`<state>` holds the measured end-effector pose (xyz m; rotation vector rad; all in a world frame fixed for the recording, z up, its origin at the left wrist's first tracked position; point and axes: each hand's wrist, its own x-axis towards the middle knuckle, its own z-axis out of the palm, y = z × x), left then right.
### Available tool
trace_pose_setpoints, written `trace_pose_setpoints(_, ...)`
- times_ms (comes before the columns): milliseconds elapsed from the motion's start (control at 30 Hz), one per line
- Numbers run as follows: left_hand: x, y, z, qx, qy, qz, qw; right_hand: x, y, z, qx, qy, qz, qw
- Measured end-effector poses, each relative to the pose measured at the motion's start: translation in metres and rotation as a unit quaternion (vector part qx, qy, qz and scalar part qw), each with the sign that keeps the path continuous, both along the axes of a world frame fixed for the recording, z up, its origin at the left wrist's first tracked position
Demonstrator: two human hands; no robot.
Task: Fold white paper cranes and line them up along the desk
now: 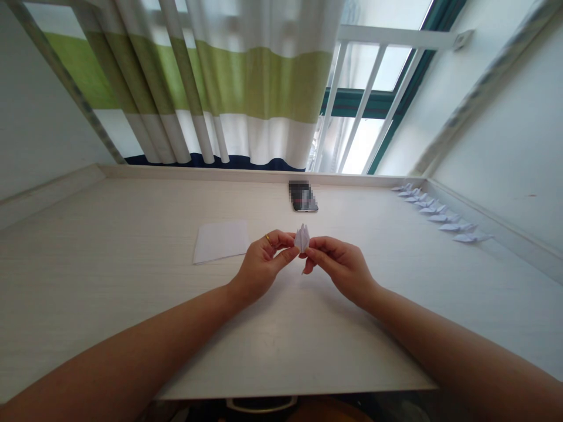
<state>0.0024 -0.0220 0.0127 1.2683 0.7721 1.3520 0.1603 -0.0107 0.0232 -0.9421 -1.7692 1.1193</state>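
Observation:
Between my two hands, a small piece of folded white paper (302, 238) is held upright above the table, its pointed tips facing up. My left hand (263, 261) pinches its left side between thumb and fingers; a gold ring sits on one finger. The thumb and fingers of my right hand (343, 266) grip the right side. Just left of my left hand lies a stack or sheet of white paper (221, 241). Along the right side of the table stands a row of several folded paper cranes (457, 227).
A dark phone (303, 196), blurred out, lies behind my hands near the back edge of the whitish table (109, 252). A green and white curtain (264, 82) and a white window railing (367, 99) are behind it. Walls flank both sides.

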Motion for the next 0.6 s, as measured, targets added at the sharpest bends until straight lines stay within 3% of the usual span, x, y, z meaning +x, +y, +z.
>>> trace_pose_setpoints(400, 0.0022, 0.0015, -0.0014, -0.014, -0.007, 0.06, 0.998, -0.0018, -0.0021, -0.0002, -0.023, 0.001, 0.001, 1.0)
trace_pose_setpoints(600, 0.003, 0.0, 0.0019, -0.015, -0.028, 0.06, 0.998, -0.004, -0.0017, -0.0018, -0.015, 0.031, 0.0, 0.999)
